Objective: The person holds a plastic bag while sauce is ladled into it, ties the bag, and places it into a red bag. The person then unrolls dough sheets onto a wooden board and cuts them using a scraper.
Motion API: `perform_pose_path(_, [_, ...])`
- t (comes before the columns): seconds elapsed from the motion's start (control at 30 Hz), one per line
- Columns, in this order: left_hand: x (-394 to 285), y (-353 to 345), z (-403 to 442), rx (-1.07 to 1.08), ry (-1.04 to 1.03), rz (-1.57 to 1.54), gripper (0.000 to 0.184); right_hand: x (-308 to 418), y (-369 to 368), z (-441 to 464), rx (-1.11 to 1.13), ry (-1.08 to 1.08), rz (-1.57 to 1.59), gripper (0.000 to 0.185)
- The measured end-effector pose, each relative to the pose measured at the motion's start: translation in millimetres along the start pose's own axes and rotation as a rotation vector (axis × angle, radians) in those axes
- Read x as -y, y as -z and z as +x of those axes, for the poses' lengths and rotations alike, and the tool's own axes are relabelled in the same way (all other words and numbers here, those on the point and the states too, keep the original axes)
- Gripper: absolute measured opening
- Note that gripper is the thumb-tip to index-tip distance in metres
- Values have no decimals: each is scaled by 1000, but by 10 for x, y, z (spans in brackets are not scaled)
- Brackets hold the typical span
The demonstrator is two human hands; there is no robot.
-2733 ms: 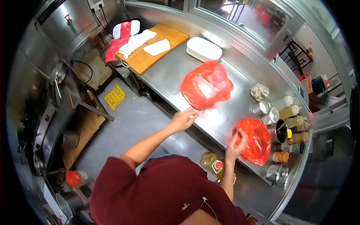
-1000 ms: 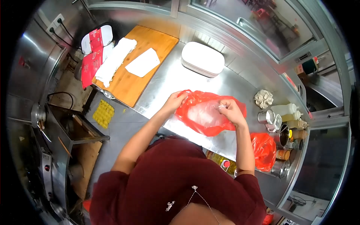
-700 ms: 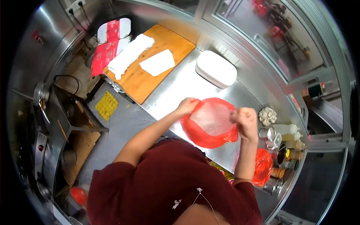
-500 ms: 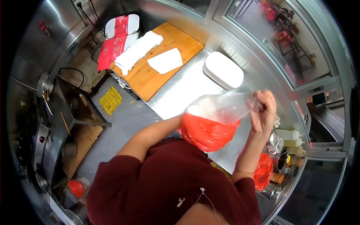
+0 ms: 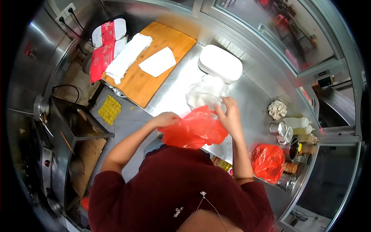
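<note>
An egg tray (image 5: 109,110) lies on the floor at about half past nine from the red bag (image 5: 195,131); a cloth (image 5: 129,56) crosses the board (image 5: 176,42) at eleven. The left hand (image 5: 169,119) grips the bag's rim at ten o'clock, fingertips lost in its folds, over the counter's (image 5: 255,100) near edge. At twelve sits a blurred clear bag (image 5: 205,89), its base hidden behind the red one and its contents unclear; plates (image 5: 221,62) stand at one. Shirt (image 5: 185,185) and forearm partly hide a jug (image 5: 221,164). The right hand (image 5: 231,116), at two, has bent fingers; whether it pinches either bag cannot be told. A crumpled second bag (image 5: 268,163) rests at four.
</note>
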State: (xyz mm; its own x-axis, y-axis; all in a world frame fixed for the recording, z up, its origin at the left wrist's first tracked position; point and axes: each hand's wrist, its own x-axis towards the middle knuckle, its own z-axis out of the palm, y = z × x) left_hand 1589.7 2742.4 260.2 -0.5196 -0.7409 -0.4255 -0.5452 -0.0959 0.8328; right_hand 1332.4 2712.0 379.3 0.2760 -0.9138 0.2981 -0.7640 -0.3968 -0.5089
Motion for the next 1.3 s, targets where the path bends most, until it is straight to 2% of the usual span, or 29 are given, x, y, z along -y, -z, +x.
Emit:
perform_pose_path(0.1, [-300,113,-213,-77,125,-197,42,-25,105,-213,-241,32,-92,58])
perform_pose_path(0.2, [-710,195,-450,117,265,-598,48,-42,376,-481,0,-102,414,75])
perform_pose_path(0.23, [-758,204,-487,180,193,-535,48,-65,445,-574,198,-96,513,81])
perform_pose_path(0.33, [-818,45,-608,206,-391,-53,49,112,343,-666,407,17,402,85])
perform_pose_path(0.37, [-924,-34,-633,160,-380,-37,46,130,259,-668,466,-1,424,88])
perform_pose_path(0.47, [-1044,-90,-407,203,-327,-58,36,137,-32,-629,426,26,520,86])
perform_pose_path(0.5, [-1191,-135,-378,-58,-347,-171,28,46,-182,-656,405,-42,712,87])
perform_pose_path(0.53, [-1328,-129,-342,-208,-301,-357,31,90,-170,-605,403,-117,855,87])
perform_pose_path(0.6, [-1483,-47,-211,-371,-455,-546,41,208,-121,-472,421,-260,1141,86])
perform_pose_path(0.63, [-1514,-46,-97,-497,-602,-547,50,201,-203,-471,383,-236,1095,75])
perform_pose_path(0.73, [-1775,-83,-114,-474,-680,-685,58,239,-283,-441,263,-499,1282,62])
perform_pose_path(0.77, [-1784,-116,-114,-494,-708,-642,59,257,-263,-401,227,-521,1411,50])
perform_pose_path(0.8, [-1768,-137,-115,-517,-734,-596,60,212,-289,-371,182,-464,1380,45])
perform_pose_path(0.83, [-1677,-151,-87,-605,-770,-387,56,140,-328,-369,167,-482,1439,40])
perform_pose_path(0.87, [-1569,-149,-93,-587,-817,-242,52,85,-359,-359,151,-504,1500,34])
perform_pose_path(0.9, [-1500,-169,-110,-596,-785,-34,50,119,-311,-306,222,-463,1681,31])
perform_pose_path(0.93, [-1451,-203,-133,-598,-736,174,49,82,-348,-321,216,-592,1796,29])
perform_pose_path(0.97, [-1421,-264,-157,-660,-723,225,47,43,-385,-336,192,-729,1908,30])
perform_pose_path(1.0, [-1403,-358,-178,-718,-709,274,46,103,-429,-344,240,-763,1907,30])
perform_pose_path(1.17, [-1351,-706,-304,-903,-488,275,51,243,-428,-409,358,-954,1839,29])
perform_pose_path(1.2, [-1339,-754,-346,-868,-384,170,49,214,-406,-474,343,-1010,1824,28])
perform_pose_path(1.23, [-1328,-776,-412,-820,-288,69,47,109,-496,-471,383,-886,1520,28])
perform_pose_path(1.27, [-1320,-774,-459,-763,-205,-21,46,53,-560,-533,328,-829,1606,28])
perform_pose_path(1.3, [-1257,-776,-466,-773,-167,12,44,144,-512,-540,381,-756,1488,29])
